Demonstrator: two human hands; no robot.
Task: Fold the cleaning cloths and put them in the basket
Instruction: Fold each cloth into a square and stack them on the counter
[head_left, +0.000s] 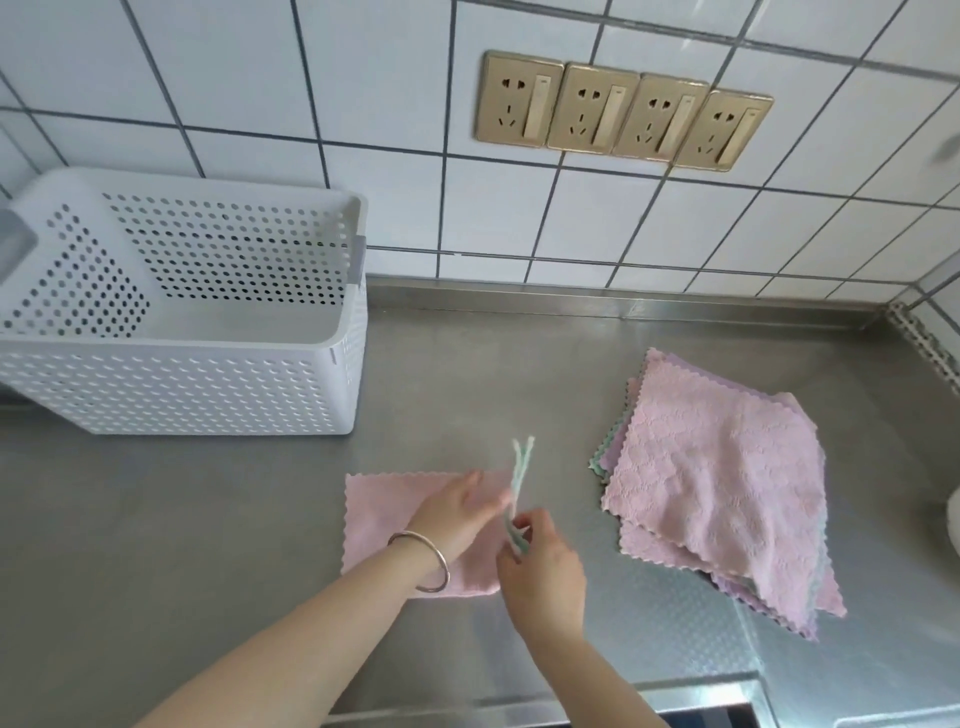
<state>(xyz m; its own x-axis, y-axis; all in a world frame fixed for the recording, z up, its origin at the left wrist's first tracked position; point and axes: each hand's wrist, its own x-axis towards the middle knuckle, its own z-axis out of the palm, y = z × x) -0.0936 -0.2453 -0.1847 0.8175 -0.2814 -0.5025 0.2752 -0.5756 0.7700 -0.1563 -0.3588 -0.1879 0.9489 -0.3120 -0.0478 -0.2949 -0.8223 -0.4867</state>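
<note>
Your right hand pinches the soft, floppy green cloth; your left hand lies open. Hold its edges.

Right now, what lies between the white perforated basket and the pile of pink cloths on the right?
Only bare steel countertop, as the head view shows, between the white perforated basket and the pile of pink cloths.

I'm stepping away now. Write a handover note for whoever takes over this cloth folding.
Left hand: open, resting on the pink cloth lying flat on the counter.
Right hand: fingers pinching a folded green cloth, held upright on edge.
Basket: far left of the counter; no cloths visible in it.
Pile of unfolded cloths: on the right.
Done: the green cloth looks folded.
Left: basket it, fold the pink cloth, then work through the pile.
</note>
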